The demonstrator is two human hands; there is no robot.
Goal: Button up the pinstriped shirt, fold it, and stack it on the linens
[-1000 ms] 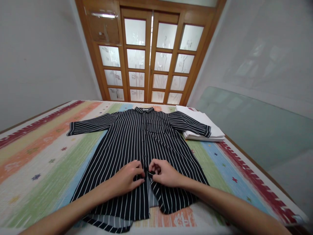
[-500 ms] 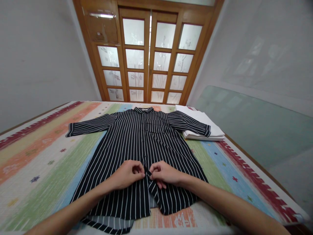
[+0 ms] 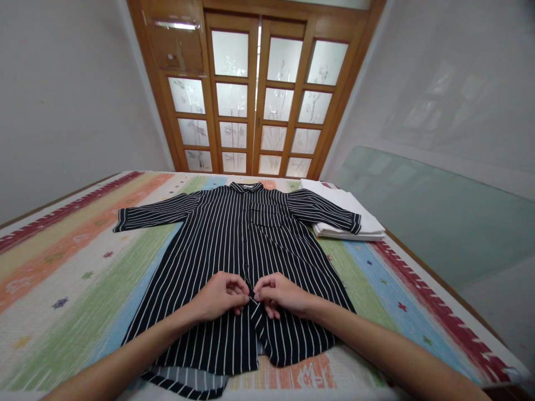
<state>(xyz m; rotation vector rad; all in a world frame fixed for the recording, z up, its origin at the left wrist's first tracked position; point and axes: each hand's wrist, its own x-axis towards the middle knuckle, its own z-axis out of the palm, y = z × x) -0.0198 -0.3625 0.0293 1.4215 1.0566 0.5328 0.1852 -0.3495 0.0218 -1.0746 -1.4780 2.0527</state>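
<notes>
A black shirt with white stripes lies spread out front side up, its collar at the far end and both sleeves stretched sideways. Low on its front opening, my left hand pinches the edge of the placket between thumb and fingers. Close beside it, my right hand grips the other front edge, a small folded strip of which shows below the fingertips. The two hands nearly meet at the middle. Whether a button sits between the fingertips is hidden. Below them the hem parts slightly, and its left corner shows the grey inside.
Under the shirt lies a striped, patterned cloth covering the table or bed. A stack of folded white cloth sits at the right, under one sleeve's cuff. A pale green panel leans along the right wall. Wooden glazed doors stand at the far end.
My hands have drawn slightly closer together at the placket. The right front edge has shifted a little left, narrowing the gap at the hem.
</notes>
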